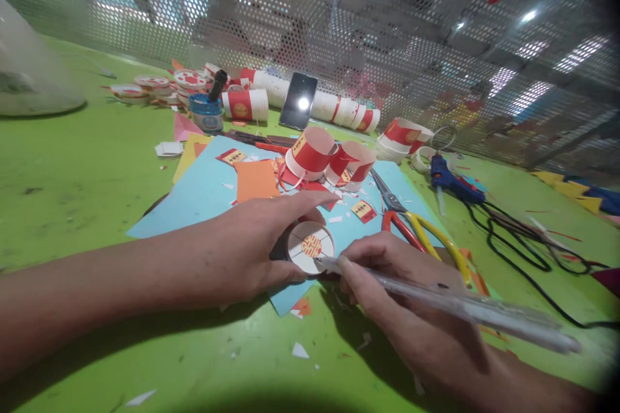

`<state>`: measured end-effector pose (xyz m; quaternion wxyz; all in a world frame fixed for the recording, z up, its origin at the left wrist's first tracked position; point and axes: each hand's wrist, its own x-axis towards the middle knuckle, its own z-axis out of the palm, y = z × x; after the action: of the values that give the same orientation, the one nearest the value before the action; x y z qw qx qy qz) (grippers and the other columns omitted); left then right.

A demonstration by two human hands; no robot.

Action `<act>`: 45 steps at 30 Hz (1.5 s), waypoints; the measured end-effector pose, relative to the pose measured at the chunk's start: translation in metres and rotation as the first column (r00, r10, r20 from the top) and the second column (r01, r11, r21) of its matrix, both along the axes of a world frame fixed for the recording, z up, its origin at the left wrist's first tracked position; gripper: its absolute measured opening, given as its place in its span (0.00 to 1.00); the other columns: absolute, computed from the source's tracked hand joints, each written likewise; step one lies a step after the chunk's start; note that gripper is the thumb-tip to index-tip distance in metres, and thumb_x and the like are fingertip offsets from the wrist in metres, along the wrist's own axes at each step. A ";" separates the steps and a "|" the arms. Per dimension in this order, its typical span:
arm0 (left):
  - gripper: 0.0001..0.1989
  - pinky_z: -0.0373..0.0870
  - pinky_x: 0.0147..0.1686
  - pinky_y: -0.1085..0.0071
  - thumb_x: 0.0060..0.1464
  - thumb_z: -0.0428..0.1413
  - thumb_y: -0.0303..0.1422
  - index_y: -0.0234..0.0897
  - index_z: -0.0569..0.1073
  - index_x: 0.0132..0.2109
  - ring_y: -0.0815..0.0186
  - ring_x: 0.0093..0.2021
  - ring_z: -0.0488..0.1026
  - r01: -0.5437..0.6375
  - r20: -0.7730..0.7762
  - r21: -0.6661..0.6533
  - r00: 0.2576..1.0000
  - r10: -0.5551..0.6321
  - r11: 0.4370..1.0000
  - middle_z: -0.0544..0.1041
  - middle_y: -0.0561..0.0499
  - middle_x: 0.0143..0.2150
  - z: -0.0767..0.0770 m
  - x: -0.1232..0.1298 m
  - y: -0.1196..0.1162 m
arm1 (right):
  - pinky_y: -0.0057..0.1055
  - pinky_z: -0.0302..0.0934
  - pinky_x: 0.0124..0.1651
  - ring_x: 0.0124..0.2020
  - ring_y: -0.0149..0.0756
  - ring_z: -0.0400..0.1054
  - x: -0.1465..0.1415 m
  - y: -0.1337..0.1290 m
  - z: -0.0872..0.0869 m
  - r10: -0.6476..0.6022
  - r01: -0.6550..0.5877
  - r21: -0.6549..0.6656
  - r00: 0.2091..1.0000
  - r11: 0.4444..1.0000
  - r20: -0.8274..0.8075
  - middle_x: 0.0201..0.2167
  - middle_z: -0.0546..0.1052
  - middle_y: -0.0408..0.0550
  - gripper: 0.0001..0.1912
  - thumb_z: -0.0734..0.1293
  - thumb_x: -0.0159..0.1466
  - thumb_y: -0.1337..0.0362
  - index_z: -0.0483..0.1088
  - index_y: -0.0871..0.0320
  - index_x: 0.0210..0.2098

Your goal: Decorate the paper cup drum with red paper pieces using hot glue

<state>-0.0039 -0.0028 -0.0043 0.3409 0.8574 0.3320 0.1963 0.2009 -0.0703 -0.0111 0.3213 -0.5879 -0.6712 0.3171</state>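
Note:
Thumb and fingers of my left hand (264, 239) are closed around a small round paper piece (296, 251), which looks like a cup base. Its white face is tilted toward me, with a red and yellow patterned circle in the middle and thin dark lines running out to the rim. In my right hand (402, 297) is a clear-barrelled pen (465, 306), its tip at the lower right of the white face. Beneath both hands lies a light blue paper sheet (188, 206). Red and white cut paper cups (312, 150) stand just beyond my left hand.
Scissors with red and yellow handles (416, 226) lie right of centre. A blue glue gun (455, 181) with a black cord lies farther right. At the back are a phone (298, 100), stacked paper cups (245, 105) and a blue jar (206, 113). Paper scraps litter the green table (97, 174).

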 end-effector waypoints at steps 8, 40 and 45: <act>0.17 0.67 0.38 0.69 0.54 0.59 0.36 0.46 0.68 0.51 0.63 0.41 0.72 0.019 0.019 -0.011 1.000 -0.019 1.000 0.75 0.55 0.45 -0.001 0.001 0.001 | 0.24 0.62 0.22 0.21 0.29 0.68 0.000 0.002 -0.001 0.038 -0.036 0.028 0.997 0.999 -0.062 0.22 0.75 0.40 0.11 0.65 0.65 0.55 0.72 0.54 0.31; 0.23 0.70 0.41 0.66 0.53 0.59 0.40 0.42 0.67 0.56 0.56 0.47 0.71 -0.028 -0.028 -0.046 0.999 0.027 0.999 0.74 0.47 0.50 0.004 0.003 0.000 | 0.24 0.62 0.24 0.22 0.28 0.68 0.000 0.009 0.000 0.025 -0.021 0.137 0.999 0.990 -0.031 0.21 0.76 0.39 0.08 0.67 0.63 0.61 0.73 0.55 0.29; 0.24 0.69 0.41 0.66 0.54 0.58 0.40 0.43 0.66 0.57 0.58 0.44 0.72 -0.021 -0.045 -0.039 0.999 0.020 0.999 0.74 0.48 0.50 0.002 0.002 0.001 | 0.25 0.62 0.26 0.23 0.28 0.69 0.000 0.008 -0.001 0.046 -0.037 0.115 0.996 0.993 -0.081 0.23 0.76 0.41 0.09 0.66 0.64 0.60 0.73 0.56 0.30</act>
<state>-0.0022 -0.0019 -0.0019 0.3480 0.8513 0.3521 0.1740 0.2013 -0.0620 -0.0121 0.3750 -0.5409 -0.6863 0.3095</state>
